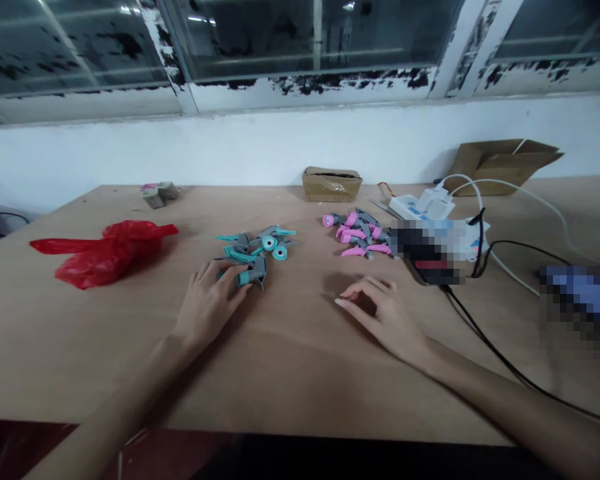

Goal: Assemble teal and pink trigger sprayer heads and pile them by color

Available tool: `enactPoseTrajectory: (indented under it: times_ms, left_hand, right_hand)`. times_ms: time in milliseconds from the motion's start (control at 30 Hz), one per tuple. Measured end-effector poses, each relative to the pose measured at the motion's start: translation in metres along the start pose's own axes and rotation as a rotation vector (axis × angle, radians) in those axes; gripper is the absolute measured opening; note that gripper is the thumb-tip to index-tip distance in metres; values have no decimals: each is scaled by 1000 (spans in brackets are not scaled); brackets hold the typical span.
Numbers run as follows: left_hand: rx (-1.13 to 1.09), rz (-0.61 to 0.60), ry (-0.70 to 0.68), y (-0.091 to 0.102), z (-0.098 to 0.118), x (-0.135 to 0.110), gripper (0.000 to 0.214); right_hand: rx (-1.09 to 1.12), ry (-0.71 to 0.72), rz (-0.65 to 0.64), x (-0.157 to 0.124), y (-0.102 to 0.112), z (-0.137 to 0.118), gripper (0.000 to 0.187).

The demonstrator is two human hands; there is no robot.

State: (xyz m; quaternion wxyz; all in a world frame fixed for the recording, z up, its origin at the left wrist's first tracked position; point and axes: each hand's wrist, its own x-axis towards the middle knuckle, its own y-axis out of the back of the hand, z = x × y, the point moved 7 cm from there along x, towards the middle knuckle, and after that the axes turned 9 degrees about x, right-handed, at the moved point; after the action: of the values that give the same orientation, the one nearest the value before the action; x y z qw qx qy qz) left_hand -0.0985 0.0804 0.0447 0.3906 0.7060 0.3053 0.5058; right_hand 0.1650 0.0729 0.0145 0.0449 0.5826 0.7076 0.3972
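Note:
My left hand (207, 297) has its thumb and fingers round a grey plastic piece with a teal round end (257, 268), at the near side of a small heap of similar teal-and-grey pieces (267, 243). They look like small trigger-shaped parts, some with round teal caps; their exact kind is unclear. To the right, my right hand (383, 310) rests low over the table, thumb and forefinger brought together in a pinch. Whatever may be between those fingertips is too small to make out. Beyond it lies a heap of pink-and-grey pieces (357, 235) of like shape.
A crumpled red plastic bag (115, 253) lies left on the wooden table (280, 373). Small bundles (159, 193) and a cardboard box (331, 185) stand toward the wall. At right are a larger carton (500, 167), a power strip with chargers (425, 205), trailing cables (485, 340) and blurred-out devices.

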Motion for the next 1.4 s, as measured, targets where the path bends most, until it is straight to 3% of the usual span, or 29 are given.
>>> enactPoseTrajectory:
  times_ms: [333, 467, 633, 700, 867, 1033, 1233, 1400]
  left_hand:
    - [64, -108, -69, 5, 11, 0, 28]
    - [59, -42, -43, 15, 25, 11, 27]
    - [-119, -10, -147, 17, 75, 48, 26]
    - [-232, -51, -183, 7, 102, 68, 28]
    - [-277, -60, -247, -25, 166, 115, 25]
    - [-269, -50, -254, -42, 204, 143, 19]
    - [-300, -27, -258, -36, 205, 151, 17]
    - [-387, -12, -233, -7, 197, 139, 19]
  right_hand:
    - [-151, 95, -31, -6, 11, -11, 10]
    - [-240, 80, -81, -14, 26, -6, 14]
    - [-297, 21, -165, -24, 48, 8, 23]
    - [-320, -4, -203, -26, 55, 15, 27]
    - [-338, 23, -251, -28, 66, 24, 37]
    - [-310, 52, -259, -33, 71, 27, 38]
    - [-344, 79, -149, -26, 81, 26, 34]
    - [-561, 94, 132, -7, 89, 16, 48]
